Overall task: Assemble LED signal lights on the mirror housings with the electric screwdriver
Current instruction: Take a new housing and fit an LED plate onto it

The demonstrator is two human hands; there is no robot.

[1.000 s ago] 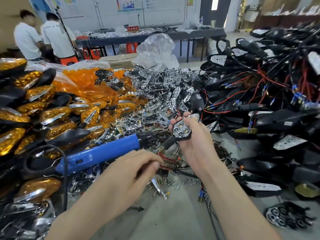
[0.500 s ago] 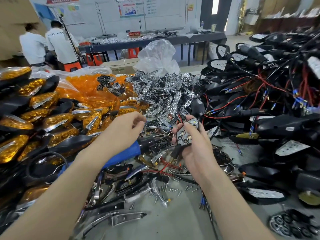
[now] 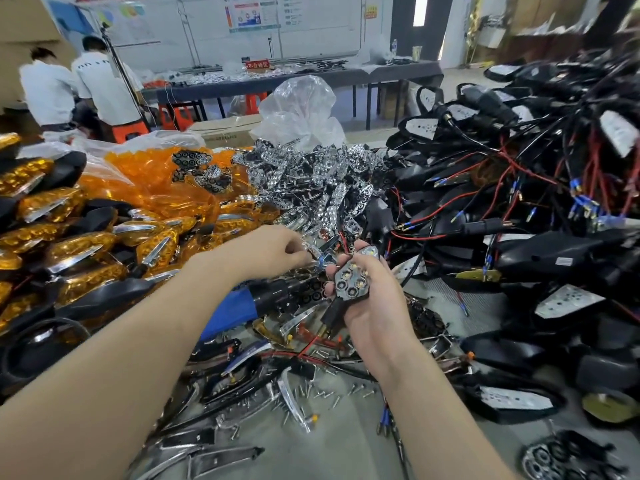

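Two hands work over a crowded grey surface (image 3: pixel 346 441). We see the left hand (image 3: pixel 273 251) stretched forward to the near edge of a heap of chrome reflector plates (image 3: pixel 311 188). Its fingers (image 3: pixel 301 252) are curled and pinch a small chrome reflector piece (image 3: pixel 316 251).

Just beside it, the right hand (image 3: pixel 372 304) is turned palm up. Its fingers are wrapped round a black LED module (image 3: pixel 350 282) whose hexagonal cells face us. The upper tip of the module shines white, and a black stem runs down from it along the heel of the hand.

A blue electric screwdriver with a black nose (image 3: pixel 277 294) lies on the surface beneath the left forearm. Neither hand touches it, and its nose points toward the module.

To the left we find stacked amber signal lights in black shells (image 3: pixel 69 244). Behind them is a mound of loose orange lenses (image 3: pixel 156 174). On the right, black mirror housings (image 3: pixel 540 251) pile high, tangled in red and black wires (image 3: pixel 519 174). Small loose screws (image 3: pixel 325 393) lie scattered on the surface near the right wrist.

A crumpled clear plastic bag (image 3: pixel 301 109) stands behind the reflector heap. Far back, two people in white shirts (image 3: pixel 100 84) stand near a long dark table (image 3: pixel 398 72).
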